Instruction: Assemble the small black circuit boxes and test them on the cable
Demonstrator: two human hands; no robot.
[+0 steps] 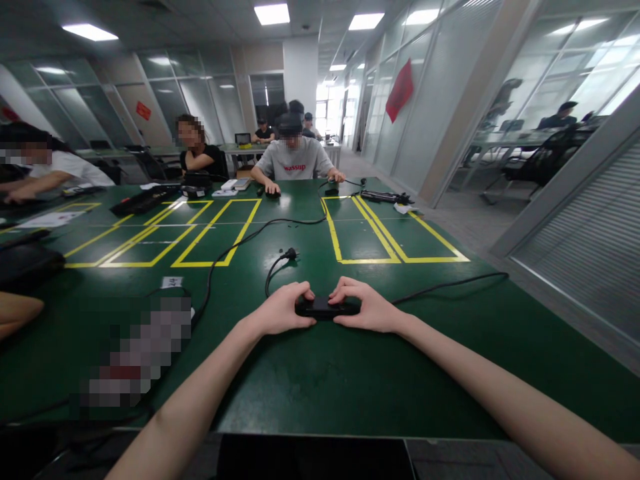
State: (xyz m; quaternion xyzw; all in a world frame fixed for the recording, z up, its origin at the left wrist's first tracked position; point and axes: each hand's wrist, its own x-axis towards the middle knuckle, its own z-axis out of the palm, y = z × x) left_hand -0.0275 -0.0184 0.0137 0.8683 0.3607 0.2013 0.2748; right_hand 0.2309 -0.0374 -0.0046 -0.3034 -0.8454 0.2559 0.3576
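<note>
A small black device lies low over the green table, held from both sides. My left hand grips its left end, thumb and fingers bent round it. On the right end, my right hand has its fingers curled over the top and its thumb at the near edge. Just beyond my left hand lies a black plug, its cable curving back toward that hand. Another black cable runs off to the right from beside my right hand.
Yellow tape rectangles mark the table's far half. A blurred power strip lies at the left, with a long cable beyond it. Across the table sits a person in a grey shirt; another person's forearm reaches in at the left edge.
</note>
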